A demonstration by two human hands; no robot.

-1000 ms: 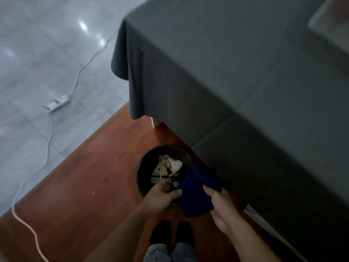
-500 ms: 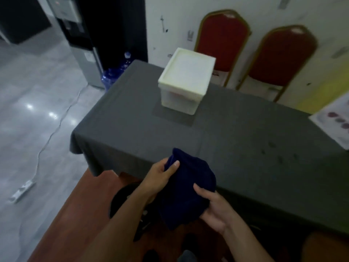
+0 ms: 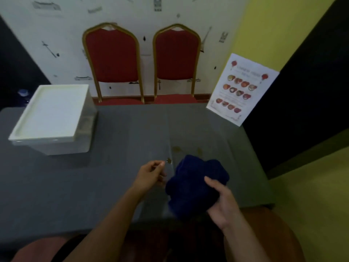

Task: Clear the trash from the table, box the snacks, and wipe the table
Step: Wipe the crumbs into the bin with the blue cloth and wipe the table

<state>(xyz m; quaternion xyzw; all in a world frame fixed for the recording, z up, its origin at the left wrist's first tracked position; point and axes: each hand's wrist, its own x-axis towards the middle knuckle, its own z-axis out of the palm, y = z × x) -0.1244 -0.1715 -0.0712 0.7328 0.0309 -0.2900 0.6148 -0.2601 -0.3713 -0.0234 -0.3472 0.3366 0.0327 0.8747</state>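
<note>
A dark blue cloth (image 3: 194, 183), bunched up, is held in my right hand (image 3: 222, 203) over the near right part of the grey-covered table (image 3: 122, 148). My left hand (image 3: 151, 173) hovers just left of the cloth with its fingers loosely curled and nothing in it. A few small brownish stains (image 3: 176, 148) and a small crumb (image 3: 169, 160) mark the tablecloth just beyond the cloth. A white plastic box (image 3: 52, 118) with its lid on stands at the far left of the table.
Two red chairs with gold frames (image 3: 113, 61) stand against the wall behind the table. A printed sheet with food pictures (image 3: 239, 87) leans at the table's far right corner. A yellow wall lies to the right.
The view has swung up from the bin on the floor to the table top. Both hands rose with the blue cloth; my left hand has let go of it.
</note>
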